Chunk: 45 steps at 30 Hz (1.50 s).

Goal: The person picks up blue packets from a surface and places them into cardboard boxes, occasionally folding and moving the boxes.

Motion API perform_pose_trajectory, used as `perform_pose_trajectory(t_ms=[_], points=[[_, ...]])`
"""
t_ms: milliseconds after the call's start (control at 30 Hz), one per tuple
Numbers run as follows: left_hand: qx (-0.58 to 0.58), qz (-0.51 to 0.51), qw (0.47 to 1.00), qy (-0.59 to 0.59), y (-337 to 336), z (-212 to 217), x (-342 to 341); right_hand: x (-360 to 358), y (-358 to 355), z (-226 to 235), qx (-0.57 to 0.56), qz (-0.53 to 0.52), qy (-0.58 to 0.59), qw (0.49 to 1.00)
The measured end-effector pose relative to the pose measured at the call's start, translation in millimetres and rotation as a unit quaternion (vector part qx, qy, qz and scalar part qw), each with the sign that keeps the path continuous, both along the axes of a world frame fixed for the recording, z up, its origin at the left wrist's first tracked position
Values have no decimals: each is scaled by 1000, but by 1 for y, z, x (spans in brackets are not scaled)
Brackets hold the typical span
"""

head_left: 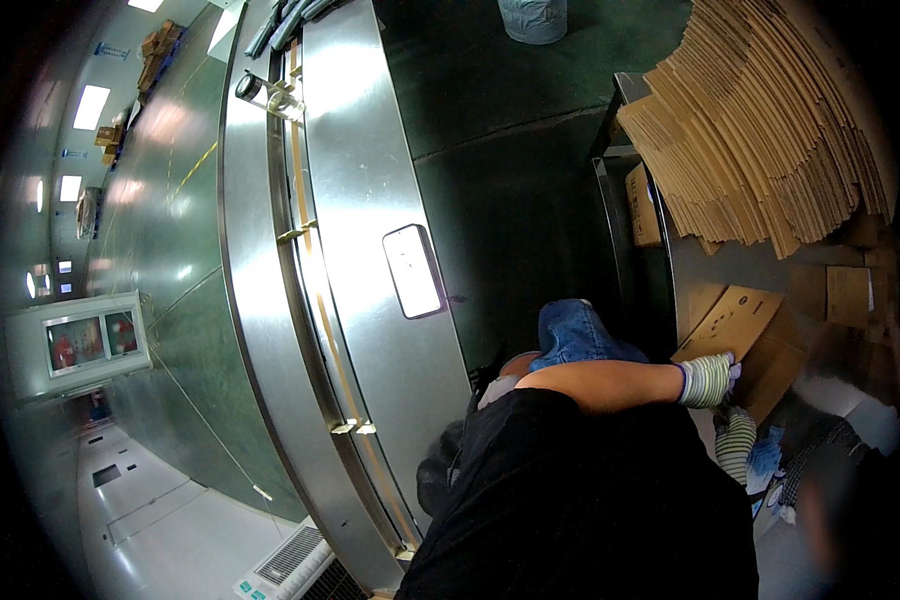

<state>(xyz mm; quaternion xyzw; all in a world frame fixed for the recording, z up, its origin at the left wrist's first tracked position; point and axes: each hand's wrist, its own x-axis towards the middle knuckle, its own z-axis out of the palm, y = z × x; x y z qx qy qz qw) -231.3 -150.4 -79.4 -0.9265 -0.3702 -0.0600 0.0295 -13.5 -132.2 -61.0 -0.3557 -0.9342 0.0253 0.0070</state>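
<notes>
Brown cardboard is making up the thing at hand: one printed box [732,325], showing two panels, is lying along the left edge of the grey table [692,268]. Two gloved hands are working beside it. The left hand [709,381], in a green-and-white striped knit glove, is touching the box's lower edge; I cannot tell whether its fingers are closing on it. The right hand [736,447], in a matching glove, is reaching near the box's lower corner, its grip partly hidden, so I cannot tell its state either. One co-worker's dark plaid sleeve [818,447] is showing just beyond. One large stack of flattened brown cartons [760,130], too tight to count, is filling the table's upper end. On the long steel bench [355,120], one white-screened phone [413,270] is lying by the right edge, and one clear black-capped bottle [270,97] is resting across the slot toward the top end.
</notes>
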Motion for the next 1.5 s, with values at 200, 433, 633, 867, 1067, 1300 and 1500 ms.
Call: perform_pose_trajectory(t_ms=[200, 433, 633, 867, 1067, 1300, 1500], points=[[-1, 11, 1000, -5, 2, -9, 5, -11, 11, 14, -91, 6, -158, 983], [10, -68, 995, 72, 10, 13, 8, 16, -6, -11, -67, -56, -23, 996], [-130, -12, 989, -75, 14, -31, 53, 11, 8, -18, -122, -117, -122, 978], [-80, -14, 992, -92, 23, -15, 22, -18, 22, 13, -36, -35, 9, 999], [-162, -56, 985, -23, 29, -5, 36, -2, 36, 33, -300, -92, -32, 949], [-90, -2, 992, 87, 34, 6, 35, 63, 71, 71, -75, -224, 296, 926], [3, -18, 998, 59, 31, 8, 45, 285, 93, -10, -120, -389, 52, 912]])
